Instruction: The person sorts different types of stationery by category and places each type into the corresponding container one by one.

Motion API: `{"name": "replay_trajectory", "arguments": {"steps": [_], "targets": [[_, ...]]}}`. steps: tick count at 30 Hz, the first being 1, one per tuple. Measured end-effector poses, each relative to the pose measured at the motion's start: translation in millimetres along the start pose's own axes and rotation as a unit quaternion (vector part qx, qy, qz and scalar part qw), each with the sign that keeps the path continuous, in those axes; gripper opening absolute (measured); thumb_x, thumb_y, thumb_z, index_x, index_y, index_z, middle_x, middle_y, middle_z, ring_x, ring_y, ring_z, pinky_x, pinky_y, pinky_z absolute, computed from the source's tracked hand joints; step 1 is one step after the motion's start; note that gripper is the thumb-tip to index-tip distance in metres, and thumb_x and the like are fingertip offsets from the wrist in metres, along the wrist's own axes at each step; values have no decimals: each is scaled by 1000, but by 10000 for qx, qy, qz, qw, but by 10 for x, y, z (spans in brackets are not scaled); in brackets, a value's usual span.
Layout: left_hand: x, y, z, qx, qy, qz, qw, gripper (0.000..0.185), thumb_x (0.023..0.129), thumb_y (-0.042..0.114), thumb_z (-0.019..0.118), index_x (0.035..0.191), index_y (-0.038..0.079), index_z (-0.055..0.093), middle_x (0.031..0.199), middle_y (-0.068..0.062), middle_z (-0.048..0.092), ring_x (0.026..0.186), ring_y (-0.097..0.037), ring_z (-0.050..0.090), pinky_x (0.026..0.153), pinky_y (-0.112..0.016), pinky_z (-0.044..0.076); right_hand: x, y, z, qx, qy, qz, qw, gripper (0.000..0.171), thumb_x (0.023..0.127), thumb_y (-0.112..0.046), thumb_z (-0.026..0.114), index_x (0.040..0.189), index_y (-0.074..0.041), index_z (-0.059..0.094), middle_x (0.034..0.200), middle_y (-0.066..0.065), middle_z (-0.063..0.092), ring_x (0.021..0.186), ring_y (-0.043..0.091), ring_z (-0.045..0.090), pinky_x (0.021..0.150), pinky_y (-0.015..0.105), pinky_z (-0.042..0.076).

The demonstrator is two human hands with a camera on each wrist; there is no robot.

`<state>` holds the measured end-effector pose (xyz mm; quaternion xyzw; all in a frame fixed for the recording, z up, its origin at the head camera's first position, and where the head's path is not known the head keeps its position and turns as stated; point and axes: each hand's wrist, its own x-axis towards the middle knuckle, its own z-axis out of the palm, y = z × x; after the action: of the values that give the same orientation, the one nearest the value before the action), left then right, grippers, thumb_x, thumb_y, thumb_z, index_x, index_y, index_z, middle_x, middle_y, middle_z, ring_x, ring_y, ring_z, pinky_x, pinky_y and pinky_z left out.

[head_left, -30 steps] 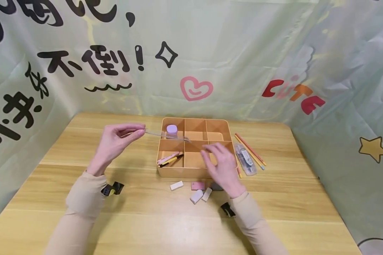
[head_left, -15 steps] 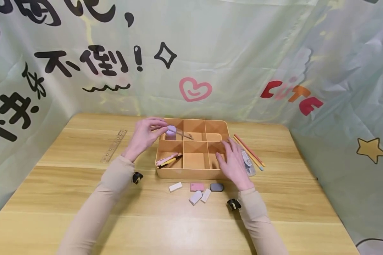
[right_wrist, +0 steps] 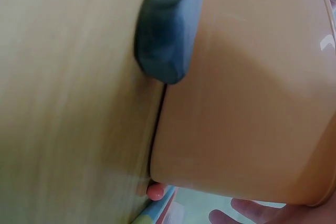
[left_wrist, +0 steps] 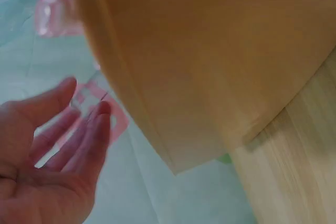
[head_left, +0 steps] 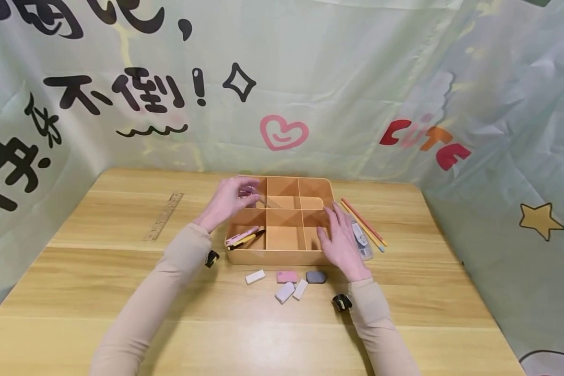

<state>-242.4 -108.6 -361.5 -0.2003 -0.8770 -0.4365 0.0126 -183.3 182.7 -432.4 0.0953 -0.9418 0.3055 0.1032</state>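
I'm watching left hand [head_left: 232,201] lowering clear ruler [head_left: 269,201] into organizer box [head_left: 277,256], center frame; a second ago it was out over table. Fingers pinching ruler's end, probably. Right hand [head_left: 340,243] resting on box's right rim, fingers relaxed, steadying.

A light wooden counter [head_left: 122,292] with visible grain is seen from above, filling the lower half of the view. Behind the counter and along both of its sides, a pale green fabric backdrop [head_left: 338,68] is hung, creased and softly folded. On the backdrop, large black handwritten characters [head_left: 122,94] are printed above the counter's far left corner. A pink heart [head_left: 283,132] is drawn above the middle of the counter's far edge. Red and orange letters [head_left: 425,141] are placed above the far right corner, and a yellow star [head_left: 540,220] is shown beyond the counter's right edge. Even, soft light is cast throughout.
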Motion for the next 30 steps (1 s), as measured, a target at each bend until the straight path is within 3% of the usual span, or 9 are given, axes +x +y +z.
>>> {"name": "replay_trajectory", "arguments": {"steps": [4,7,9,11,15,18,22,26,30], "targets": [[-171,-160,-146,-620,188,-286,9975,65,95,20,70,150,1,41,142,-26,57,124,-40,62,109,-49,50,-4,-24,20,-27,-9,-20,10000,55,99,-18,55,149,-1,41,164,23,25,149,50,24,122,62,26],[-405,-411,-343,-942,928,-547,9897,62,99,22,65,152,1,39,146,-27,52,131,-42,56,114,-52,44,-11,-45,29,-1,-48,-23,10000,55,100,-19,54,149,-1,40,164,23,25,150,50,23,122,62,25],[-587,-619,-478,-781,1394,-809,9838,59,101,25,61,151,-1,40,146,-29,52,133,-42,53,116,-53,42,-15,-47,32,27,-30,-17,10000,55,99,-19,54,150,-1,39,164,22,25,150,50,23,122,63,25],[-779,-818,-597,-447,1517,-1248,9795,63,103,32,58,151,-3,38,147,-32,48,135,-46,49,116,-56,39,-21,-44,26,71,-18,22,10000,56,99,-19,54,150,-2,39,164,22,24,150,49,23,121,63,26],[-1093,-1122,-767,350,893,-2311,9682,75,103,42,53,153,-8,27,151,-41,34,138,-57,34,113,-68,33,-25,-20,8,44,18,72,10000,57,99,-19,55,151,-3,38,165,21,24,150,50,23,120,64,27],[-1229,-1270,-840,790,620,-2830,9538,80,101,44,56,152,-11,27,149,-43,33,134,-60,27,109,-69,31,-26,-10,9,-7,21,75,10000,57,99,-19,55,151,-3,38,165,21,24,150,50,23,120,65,27],[-1323,-1353,-904,1246,508,-3172,9388,75,97,39,63,143,-15,39,141,-42,41,126,-58,33,104,-65,34,-24,0,18,-61,-21,81,9999,58,99,-19,54,152,-3,37,166,20,22,151,50,20,121,65,25],[-1362,-1355,-948,1460,249,-3288,9327,66,96,34,64,134,-18,48,133,-42,49,121,-56,45,102,-62,42,-23,-5,18,-65,-64,89,9999,57,100,-20,54,152,-4,37,166,20,22,151,49,21,121,65,25],[-1357,-1331,-944,1417,236,-3404,9292,61,95,32,65,129,-17,51,131,-41,51,119,-55,48,102,-60,44,-24,-18,5,-60,-92,152,9998,57,100,-21,54,152,-4,38,166,19,22,151,48,22,121,64,26]]}}
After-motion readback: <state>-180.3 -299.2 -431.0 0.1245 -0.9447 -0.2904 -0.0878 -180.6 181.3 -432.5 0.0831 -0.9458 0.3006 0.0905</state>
